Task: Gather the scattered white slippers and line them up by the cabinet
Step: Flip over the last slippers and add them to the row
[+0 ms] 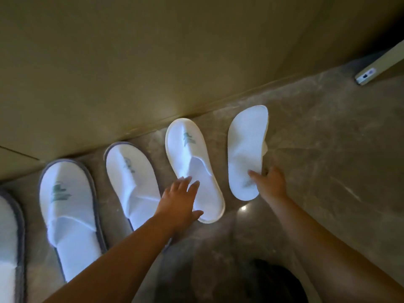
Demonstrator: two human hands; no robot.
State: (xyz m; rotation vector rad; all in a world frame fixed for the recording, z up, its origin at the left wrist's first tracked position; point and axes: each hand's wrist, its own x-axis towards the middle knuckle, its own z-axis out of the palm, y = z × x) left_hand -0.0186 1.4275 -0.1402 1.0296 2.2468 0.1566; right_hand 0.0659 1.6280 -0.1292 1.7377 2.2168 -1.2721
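Observation:
Several white slippers lie in a row along the foot of the beige cabinet (131, 62). Three have grey trim: one cut off at the left edge (8, 237), a second (67, 204) and a third (131, 178). An all-white slipper (188, 154) with a green logo lies to their right, and my left hand (179, 202) rests flat on its heel part with straight fingers. Rightmost is a slipper (247, 149) turned sole-up and tilted. My right hand (269, 182) pinches its heel end, thumb on the sole.
The floor (328, 149) is glossy grey-brown marble with open room to the right of the row. An open door edge (376, 66) juts in at the upper right. A dark shape (275, 281), probably my own body, shows at the bottom.

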